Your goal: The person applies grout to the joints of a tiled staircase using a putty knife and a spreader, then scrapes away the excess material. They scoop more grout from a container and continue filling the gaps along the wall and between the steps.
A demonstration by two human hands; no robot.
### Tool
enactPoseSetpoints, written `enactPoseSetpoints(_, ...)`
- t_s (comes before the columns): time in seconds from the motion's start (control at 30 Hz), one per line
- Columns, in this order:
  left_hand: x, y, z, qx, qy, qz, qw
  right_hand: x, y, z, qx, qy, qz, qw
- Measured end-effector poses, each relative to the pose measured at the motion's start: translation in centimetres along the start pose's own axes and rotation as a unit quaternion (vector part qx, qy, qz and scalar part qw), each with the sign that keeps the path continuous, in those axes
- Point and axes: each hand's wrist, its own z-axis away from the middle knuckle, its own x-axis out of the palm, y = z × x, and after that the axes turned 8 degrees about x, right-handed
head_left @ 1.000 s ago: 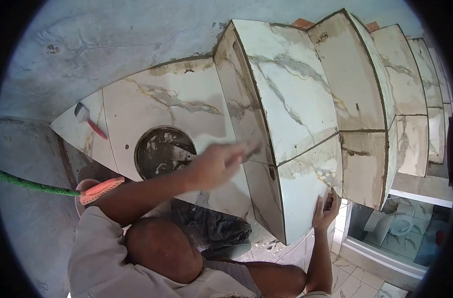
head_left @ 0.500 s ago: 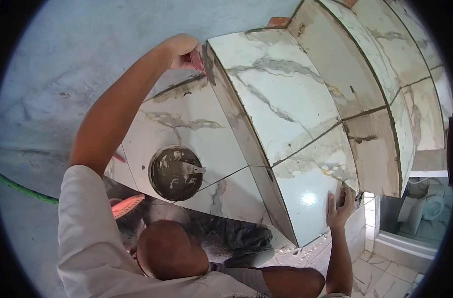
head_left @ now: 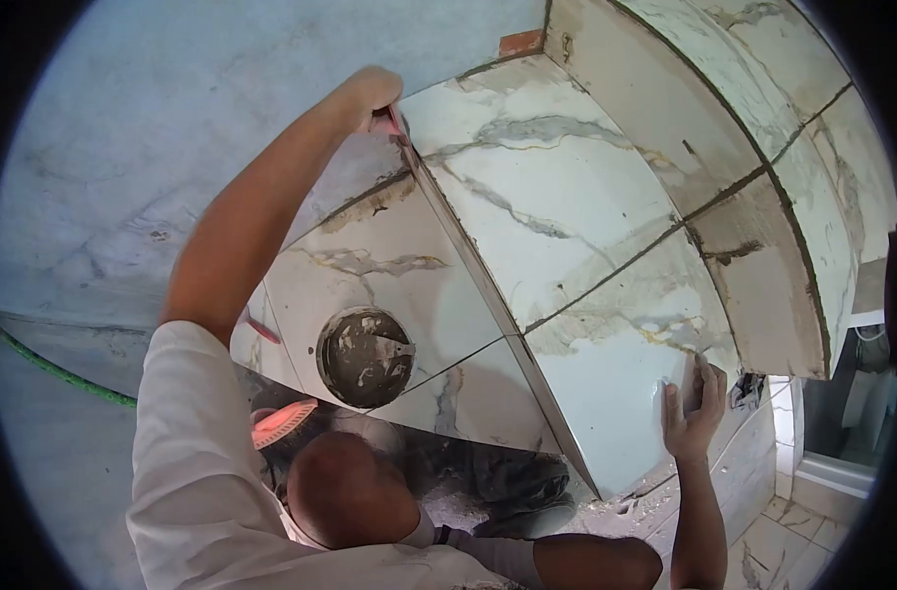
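Note:
My left hand (head_left: 373, 90) is closed around a pink scraper (head_left: 389, 120), held at the upper end of a step's front edge, beside the wall. Part of the scraper is hidden by my fingers. My right hand (head_left: 696, 413) rests at the outer end of the marble-patterned step tile (head_left: 566, 265), thumb apart from the fingers, holding nothing that I can see. Between my arms, on the lower tile (head_left: 448, 324), stands a round tub of dark grey paste (head_left: 360, 369) with a smeared flat blade lying in it.
Further tiled steps (head_left: 704, 167) rise to the right, with dark joints. An orange-backed brush (head_left: 283, 423) and a red-handled item (head_left: 262, 331) lie near my left arm. A green hose (head_left: 65, 376) runs along the left. A brick piece (head_left: 521, 43) shows by the wall.
The view has shifted, so the steps appear at a changed angle. The pink scraper remains by the step's edge in my left hand. My right hand still rests at the tile's outer end.

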Motion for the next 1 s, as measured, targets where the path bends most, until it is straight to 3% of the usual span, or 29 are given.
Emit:
enactPoseSetpoints(0.03,-0.5,0.6,1.0,0.067,-0.052,-0.029,0.996,0.1,0.0,0.1,-0.004,0.001,-0.004,1.0)
enactPoseSetpoints(0.07,-0.8,1.5,2.9,0.061,-0.049,-0.028,0.997,0.2,0.2,0.2,-0.006,-0.006,-0.005,1.0)
enactPoseSetpoints(0.13,-1.1,3.2,7.2,0.189,0.001,-0.104,0.976,0.3,0.5,0.0,-0.017,0.004,-0.011,1.0)
enactPoseSetpoints(0.2,-1.6,-0.5,8.2,0.202,0.036,-0.109,0.973,0.2,0.3,0.1,-0.013,0.002,-0.006,1.0)
enactPoseSetpoints(0.27,-1.8,-5.2,9.1,0.237,0.07,0.015,0.969,0.1,0.2,0.1,-0.009,0.004,0.0,1.0)
enactPoseSetpoints(0.33,-0.8,-8.8,9.9,0.184,0.084,0.208,0.957,0.1,0.1,0.1,-0.008,0.001,0.021,1.0)
enactPoseSetpoints(0.43,0.9,-14.0,8.6,0.192,0.109,0.279,0.935,0.2,0.0,0.2,-0.004,0.003,0.023,1.0)
enactPoseSetpoints(0.73,5.6,-16.8,6.5,0.216,0.135,0.255,0.933,0.4,0.1,0.4,0.013,-0.003,0.036,0.999)
enactPoseSetpoints(0.83,4.7,-16.6,7.3,0.237,0.112,0.141,0.955,0.5,-0.1,0.3,0.011,0.003,0.043,0.999)
enactPoseSetpoints(0.9,3.0,-17.2,7.8,0.241,0.007,0.121,0.963,0.6,0.1,0.4,0.009,0.004,0.039,0.999)
enactPoseSetpoints(1.0,2.0,-17.4,8.7,0.226,0.022,0.212,0.951,0.8,0.2,0.5,0.011,0.004,0.028,1.0)
